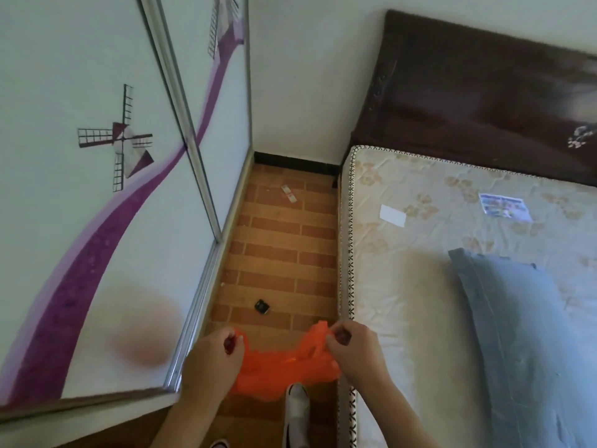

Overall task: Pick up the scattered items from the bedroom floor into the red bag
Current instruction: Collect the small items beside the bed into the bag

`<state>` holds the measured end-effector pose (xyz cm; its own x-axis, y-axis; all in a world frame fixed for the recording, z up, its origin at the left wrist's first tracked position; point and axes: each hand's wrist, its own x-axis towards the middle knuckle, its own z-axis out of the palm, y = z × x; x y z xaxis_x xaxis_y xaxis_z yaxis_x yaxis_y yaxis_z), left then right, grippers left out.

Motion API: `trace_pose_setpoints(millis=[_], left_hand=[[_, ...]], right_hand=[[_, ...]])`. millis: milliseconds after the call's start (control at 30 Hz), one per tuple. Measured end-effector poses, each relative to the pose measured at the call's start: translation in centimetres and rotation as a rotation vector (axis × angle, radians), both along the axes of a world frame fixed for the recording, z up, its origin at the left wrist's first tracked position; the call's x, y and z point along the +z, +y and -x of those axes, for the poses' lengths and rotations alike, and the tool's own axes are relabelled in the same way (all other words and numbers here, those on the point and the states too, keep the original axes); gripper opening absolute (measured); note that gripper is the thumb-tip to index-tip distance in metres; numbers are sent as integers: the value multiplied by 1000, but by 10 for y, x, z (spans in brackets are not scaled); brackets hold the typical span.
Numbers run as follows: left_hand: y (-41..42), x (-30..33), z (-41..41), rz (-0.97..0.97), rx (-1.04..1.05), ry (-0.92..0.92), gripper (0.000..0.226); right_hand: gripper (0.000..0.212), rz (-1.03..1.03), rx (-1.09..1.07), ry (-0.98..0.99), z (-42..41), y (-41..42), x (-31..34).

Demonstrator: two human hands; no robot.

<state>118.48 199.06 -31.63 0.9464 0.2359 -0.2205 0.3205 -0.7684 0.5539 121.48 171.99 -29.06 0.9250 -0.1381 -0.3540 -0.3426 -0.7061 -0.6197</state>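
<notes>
Both hands hold the crinkled red-orange plastic bag [284,363] low over the brick-pattern tiled floor [284,240], btwn the sliding wardrobe w/ purple windmill print [106,195] and the quilted floral mattress [420,253]: left hand [214,360] pinches the bag's left edge, right hand [353,349] pinches its right edge, bag stretched btwn them. Small black square item [262,306] lies on the floor just beyond the bag; a white-and-red paper strip [289,193] lies farther off, near the back wall. A grey-blue pillow [523,328] rests on the mattress.

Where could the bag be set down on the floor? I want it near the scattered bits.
Bare tiles run between the black item and the white-red wrapper, bordered by the wardrobe and the mattress. It is crowded near the shoe, under the red bag and both hands.
</notes>
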Motion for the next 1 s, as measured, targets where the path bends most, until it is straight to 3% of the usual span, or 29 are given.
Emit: trace_pose_setpoints(millis=[333, 567, 1000], left_hand=[[-15, -96, -35, 12, 81, 71, 4], [-19, -195, -63, 29, 6, 66, 10], [-7, -363, -81, 36, -12, -63, 6]], right_hand=[[6, 103, 129, 109, -68, -34, -97], [10, 87, 73, 106, -78, -31, -199], [14, 113, 56, -96, -88, -28, -374]])
